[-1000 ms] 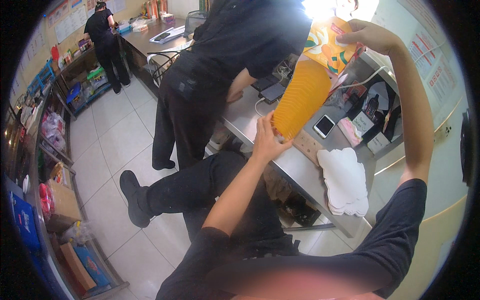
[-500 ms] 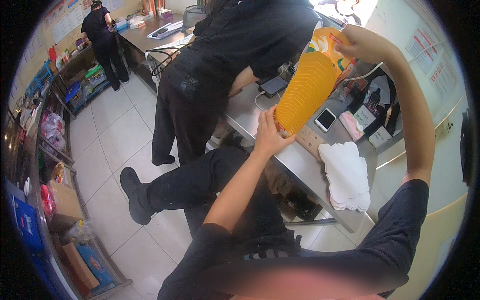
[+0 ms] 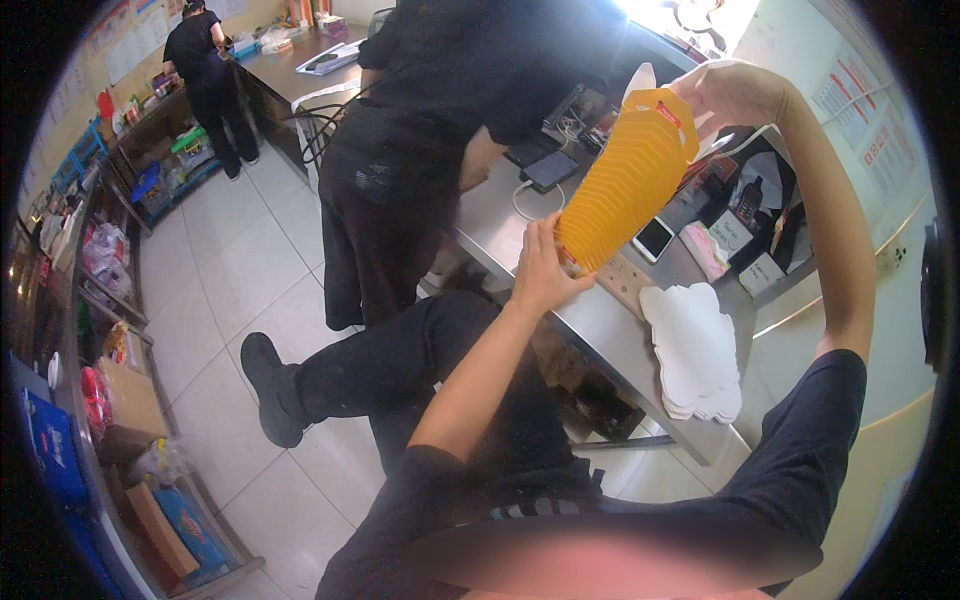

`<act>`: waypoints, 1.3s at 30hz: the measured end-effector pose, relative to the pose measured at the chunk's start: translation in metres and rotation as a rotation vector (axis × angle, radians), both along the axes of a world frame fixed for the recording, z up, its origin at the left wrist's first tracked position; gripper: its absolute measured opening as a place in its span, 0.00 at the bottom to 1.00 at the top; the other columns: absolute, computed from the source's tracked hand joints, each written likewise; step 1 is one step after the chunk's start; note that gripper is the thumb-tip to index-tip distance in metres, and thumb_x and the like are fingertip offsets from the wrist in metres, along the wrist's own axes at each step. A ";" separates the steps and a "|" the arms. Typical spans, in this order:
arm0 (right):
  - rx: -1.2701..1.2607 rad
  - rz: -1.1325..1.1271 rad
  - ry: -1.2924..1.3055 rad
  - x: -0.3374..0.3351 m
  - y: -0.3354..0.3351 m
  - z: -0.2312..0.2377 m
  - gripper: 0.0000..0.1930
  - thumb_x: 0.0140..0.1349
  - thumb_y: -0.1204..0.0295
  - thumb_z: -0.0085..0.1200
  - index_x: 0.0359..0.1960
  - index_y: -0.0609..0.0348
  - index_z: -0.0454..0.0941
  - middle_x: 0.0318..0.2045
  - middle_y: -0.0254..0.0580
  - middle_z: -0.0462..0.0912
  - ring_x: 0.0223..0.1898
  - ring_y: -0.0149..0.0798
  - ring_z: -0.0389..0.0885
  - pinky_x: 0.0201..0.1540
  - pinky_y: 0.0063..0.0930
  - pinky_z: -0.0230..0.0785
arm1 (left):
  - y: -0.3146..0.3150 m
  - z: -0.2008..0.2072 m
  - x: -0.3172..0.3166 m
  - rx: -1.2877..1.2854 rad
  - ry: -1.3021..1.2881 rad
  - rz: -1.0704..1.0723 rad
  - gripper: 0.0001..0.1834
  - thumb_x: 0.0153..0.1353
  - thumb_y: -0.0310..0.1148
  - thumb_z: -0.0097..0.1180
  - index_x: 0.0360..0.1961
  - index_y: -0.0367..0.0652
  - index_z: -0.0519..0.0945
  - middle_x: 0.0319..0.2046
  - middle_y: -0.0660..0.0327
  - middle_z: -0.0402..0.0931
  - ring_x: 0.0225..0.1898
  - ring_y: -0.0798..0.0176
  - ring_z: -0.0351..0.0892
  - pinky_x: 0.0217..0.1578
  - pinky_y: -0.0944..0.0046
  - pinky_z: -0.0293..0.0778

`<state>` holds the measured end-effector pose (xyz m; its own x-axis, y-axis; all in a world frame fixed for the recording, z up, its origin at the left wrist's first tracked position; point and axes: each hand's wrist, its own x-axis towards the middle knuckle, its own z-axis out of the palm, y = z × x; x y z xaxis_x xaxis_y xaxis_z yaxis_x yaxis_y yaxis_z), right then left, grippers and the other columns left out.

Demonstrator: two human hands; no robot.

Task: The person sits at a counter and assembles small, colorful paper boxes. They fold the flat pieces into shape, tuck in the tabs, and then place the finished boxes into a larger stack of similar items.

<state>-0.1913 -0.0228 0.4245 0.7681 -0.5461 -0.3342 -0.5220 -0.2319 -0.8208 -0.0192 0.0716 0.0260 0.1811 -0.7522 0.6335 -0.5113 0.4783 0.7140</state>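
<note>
A long stack of nested yellow paperboard food cartons (image 3: 620,190) slants up and away over the metal table. My left hand (image 3: 550,268) is closed around the near, lower end of the stack. At its far, upper end is my right hand (image 3: 738,95), palm partly showing and fingers curved but apart beside the last carton. Some of those fingertips are hidden behind the stack, so I cannot tell whether they touch it. A pile of white flat card pieces (image 3: 692,350) lies on the table's near right corner.
A white phone (image 3: 653,240) and a dark phone on a cable (image 3: 547,172) lie on the metal table (image 3: 590,320). Small boxes (image 3: 762,272) stand by the wall. A co-worker in black (image 3: 420,130) leans over the table at left; another person (image 3: 205,85) stands far back.
My right hand has loosened its grip on the printed carton at the stack's far end and shifted slightly right. That carton's printed face no longer shows. The co-worker's leg has shifted right.
</note>
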 end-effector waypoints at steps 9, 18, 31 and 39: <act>-0.396 0.432 0.904 0.039 -0.051 -0.065 0.20 0.68 0.66 0.60 0.59 0.62 0.80 0.54 0.50 0.84 0.53 0.44 0.82 0.59 0.35 0.74 | 0.002 0.005 0.001 -0.060 0.002 -0.030 0.59 0.40 0.40 0.80 0.72 0.44 0.58 0.59 0.47 0.64 0.62 0.41 0.68 0.63 0.46 0.71; -0.315 0.380 0.870 0.053 -0.036 -0.080 0.18 0.68 0.67 0.60 0.57 0.60 0.81 0.51 0.47 0.84 0.51 0.42 0.81 0.58 0.35 0.74 | 0.002 0.005 0.001 0.049 0.004 -0.001 0.59 0.42 0.42 0.80 0.72 0.42 0.57 0.60 0.46 0.63 0.62 0.42 0.69 0.63 0.46 0.73; -0.841 0.237 0.199 0.021 -0.033 -0.042 0.11 0.70 0.69 0.57 0.49 0.61 0.80 0.38 0.39 0.83 0.42 0.35 0.81 0.49 0.32 0.77 | -0.010 -0.009 -0.001 -0.059 0.126 -0.037 0.61 0.44 0.39 0.81 0.75 0.41 0.55 0.61 0.45 0.62 0.63 0.42 0.69 0.62 0.47 0.72; -1.023 -0.439 0.472 -0.133 0.115 -0.225 0.30 0.64 0.52 0.62 0.61 0.56 0.75 0.49 0.56 0.85 0.52 0.56 0.85 0.57 0.48 0.76 | -0.009 -0.009 -0.002 0.001 0.073 0.009 0.65 0.48 0.43 0.81 0.78 0.37 0.50 0.67 0.41 0.58 0.67 0.37 0.64 0.67 0.44 0.66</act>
